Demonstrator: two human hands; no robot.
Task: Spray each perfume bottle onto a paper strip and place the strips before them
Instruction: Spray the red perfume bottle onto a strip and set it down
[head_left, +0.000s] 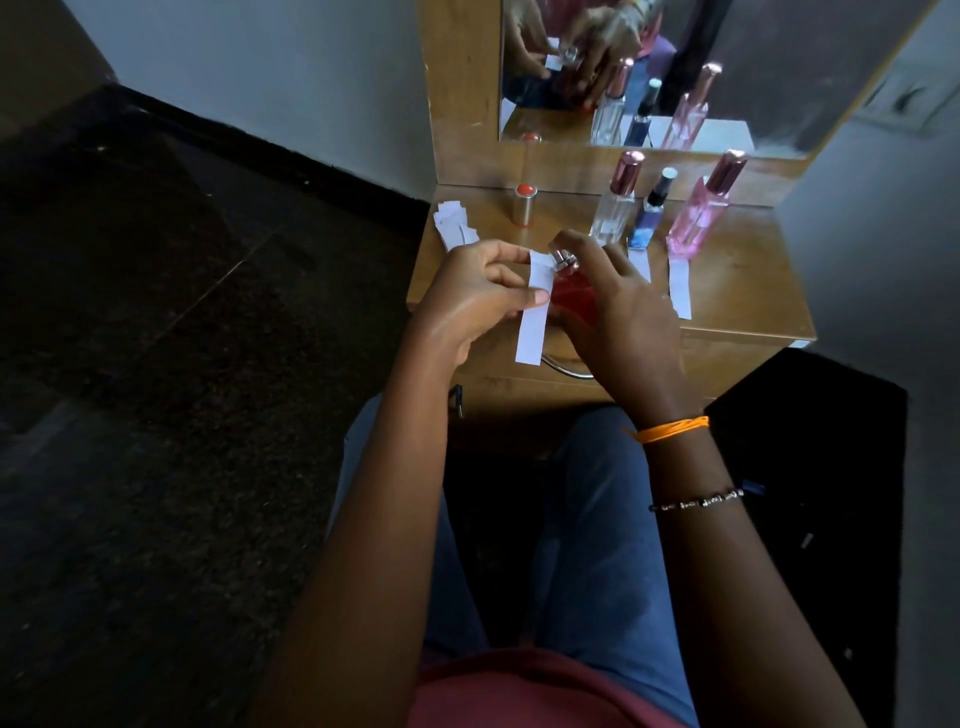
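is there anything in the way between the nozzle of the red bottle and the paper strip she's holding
Nothing visible. The left hand holds the paper strip right beside the nozzle of the red bottle, which the right hand grips with a finger on top. The gap between them looks clear.

Both forearms are bare to the bottom edge of the frame, with no sleeves in sight, and the left hand (475, 296) carries no jewellery. Just below the right hand (631, 332), right of centre, an orange thread band (672, 429) circles the wrist, and lower down the forearm sits a thin dark bracelet (698, 502) strung with small pale beads. At the bottom centre shows a dusty-pink top (519, 691), with blue trousers (597, 561) covering the legs above it.
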